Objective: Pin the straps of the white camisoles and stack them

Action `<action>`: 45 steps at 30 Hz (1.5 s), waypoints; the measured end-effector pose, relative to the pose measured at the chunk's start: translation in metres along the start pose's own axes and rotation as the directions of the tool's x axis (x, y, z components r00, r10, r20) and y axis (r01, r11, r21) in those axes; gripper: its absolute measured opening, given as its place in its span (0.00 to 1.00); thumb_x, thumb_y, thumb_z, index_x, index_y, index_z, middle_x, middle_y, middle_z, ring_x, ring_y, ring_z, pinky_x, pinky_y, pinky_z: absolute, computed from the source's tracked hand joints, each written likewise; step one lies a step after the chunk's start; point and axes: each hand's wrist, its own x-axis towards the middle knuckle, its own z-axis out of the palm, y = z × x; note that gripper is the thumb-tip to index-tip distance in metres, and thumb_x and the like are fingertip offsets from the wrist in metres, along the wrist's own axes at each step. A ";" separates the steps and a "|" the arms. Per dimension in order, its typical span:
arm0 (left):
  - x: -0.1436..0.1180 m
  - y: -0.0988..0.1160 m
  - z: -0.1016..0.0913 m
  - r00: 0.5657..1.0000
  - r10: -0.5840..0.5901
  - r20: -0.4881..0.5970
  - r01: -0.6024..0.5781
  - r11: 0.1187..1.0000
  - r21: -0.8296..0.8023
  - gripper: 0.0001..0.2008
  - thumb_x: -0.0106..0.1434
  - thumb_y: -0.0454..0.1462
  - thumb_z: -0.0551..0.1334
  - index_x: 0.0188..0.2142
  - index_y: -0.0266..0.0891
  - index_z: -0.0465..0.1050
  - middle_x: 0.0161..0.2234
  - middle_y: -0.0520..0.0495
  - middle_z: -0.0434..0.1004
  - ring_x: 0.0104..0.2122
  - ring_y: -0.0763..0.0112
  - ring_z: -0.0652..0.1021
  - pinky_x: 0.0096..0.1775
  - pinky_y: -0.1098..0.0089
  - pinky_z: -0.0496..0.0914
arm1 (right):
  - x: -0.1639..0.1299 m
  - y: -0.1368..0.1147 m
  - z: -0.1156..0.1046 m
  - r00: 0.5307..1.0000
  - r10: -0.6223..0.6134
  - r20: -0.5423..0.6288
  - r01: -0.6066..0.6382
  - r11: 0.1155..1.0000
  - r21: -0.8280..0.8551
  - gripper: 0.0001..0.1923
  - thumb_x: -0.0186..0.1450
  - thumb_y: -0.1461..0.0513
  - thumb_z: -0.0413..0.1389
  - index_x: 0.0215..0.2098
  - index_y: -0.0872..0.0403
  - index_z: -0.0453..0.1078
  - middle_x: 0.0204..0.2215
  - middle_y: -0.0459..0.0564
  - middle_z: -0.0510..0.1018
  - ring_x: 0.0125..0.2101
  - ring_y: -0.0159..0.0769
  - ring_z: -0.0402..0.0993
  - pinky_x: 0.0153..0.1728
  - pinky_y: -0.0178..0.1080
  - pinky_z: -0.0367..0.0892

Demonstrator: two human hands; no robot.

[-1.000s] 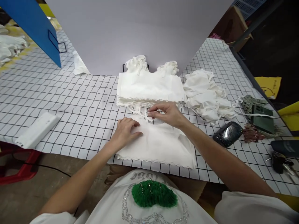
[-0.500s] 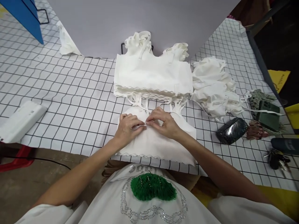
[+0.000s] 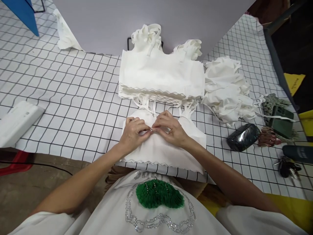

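White garment (image 3: pixel 162 150) lies flat on the gridded cloth (image 3: pixel 80 107) right in front of me, wavy hem toward my body, straps (image 3: pixel 188 111) pointing away, close up to the folded stack (image 3: pixel 162 73). My left hand (image 3: pixel 134 133) and right hand (image 3: pixel 174 131) meet over its upper middle. Both pinches narrow, thumb against finger, on a small white bit (image 3: pixel 151 129); can't tell what it is, my own fingertips hide part.

Risks, as I judge them. Little to grip: one slack pinch and the bit could slip, white onto white, hard to spot. Uneven pull from the two hands could ruck or skew the fabric underneath. Loose straps could hook a finger; a quick lift might then drag at the stack's lower edge. Hem sits near the table edge, so a tug toward me could slide the garment over.
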 end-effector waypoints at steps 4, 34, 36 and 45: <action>0.000 -0.001 0.000 1.000 -0.001 -0.008 0.001 1.000 -0.020 0.09 0.61 0.41 0.67 0.25 0.44 0.78 0.22 0.51 0.72 0.29 0.65 0.71 0.48 0.58 0.57 | 0.000 -0.001 -0.001 0.999 -0.045 0.006 0.046 0.997 -0.065 0.08 0.70 0.62 0.55 0.32 0.52 0.74 0.28 0.50 0.76 0.39 0.42 0.65 0.44 0.48 0.60; -0.004 -0.007 0.002 0.982 0.186 -0.044 -0.176 0.968 0.179 0.09 0.66 0.38 0.65 0.29 0.40 0.78 0.23 0.54 0.75 0.28 0.71 0.72 0.44 0.62 0.60 | -0.002 0.000 0.009 0.990 -0.093 -0.110 0.088 0.995 -0.048 0.08 0.70 0.62 0.57 0.32 0.51 0.73 0.26 0.47 0.78 0.36 0.40 0.68 0.43 0.47 0.63; -0.004 -0.007 0.003 0.978 0.202 -0.057 -0.190 0.967 0.173 0.09 0.66 0.38 0.65 0.29 0.40 0.78 0.23 0.54 0.75 0.28 0.71 0.73 0.44 0.62 0.60 | -0.003 0.000 0.009 0.990 -0.095 -0.101 0.089 0.994 -0.060 0.08 0.70 0.63 0.56 0.32 0.52 0.73 0.26 0.47 0.77 0.36 0.39 0.68 0.43 0.47 0.63; -0.005 -0.008 0.002 0.970 0.233 -0.066 -0.220 0.962 0.161 0.11 0.68 0.39 0.65 0.28 0.39 0.78 0.23 0.54 0.76 0.27 0.71 0.72 0.43 0.62 0.60 | -0.002 -0.003 -0.001 0.987 -0.158 0.013 0.157 0.965 -0.208 0.09 0.70 0.66 0.52 0.33 0.54 0.72 0.28 0.50 0.75 0.40 0.42 0.66 0.44 0.48 0.59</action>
